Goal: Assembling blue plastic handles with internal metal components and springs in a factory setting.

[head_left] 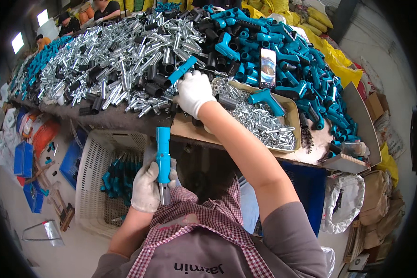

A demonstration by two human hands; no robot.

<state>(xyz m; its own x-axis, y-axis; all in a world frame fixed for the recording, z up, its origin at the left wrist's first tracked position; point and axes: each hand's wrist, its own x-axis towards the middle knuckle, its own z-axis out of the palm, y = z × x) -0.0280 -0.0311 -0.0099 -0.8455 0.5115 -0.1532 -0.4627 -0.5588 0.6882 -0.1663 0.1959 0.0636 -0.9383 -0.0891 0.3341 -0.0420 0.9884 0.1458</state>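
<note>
Holding a teal tubular housing, the white-gloved left hand stands just short of the table's front edge, its fingers and thumb wrapped around the lower half. The housing is nearly upright, and a silvery metal tube projects from its lower end toward the checked apron. The white-gloved right hand reaches over the front edge of the table, fingers bent; its fingertips are partly hidden, so whether it grasps anything cannot be told. Just beyond those fingers, a slotted teal tube lies obliquely; contact with the glove cannot be determined.

A broad heap of metal tubes, mixed with black sleeves, covers the table from its left end to the middle. Toward the right end rises a heap of teal pistol-shaped housings. Between this heap and the front edge, a shallow tray contains small metal fittings, with one teal angled housing lying on top. A smartphone is propped at the tray's far side. Below the front edge, a white perforated basket holds teal-and-black assemblies
</note>
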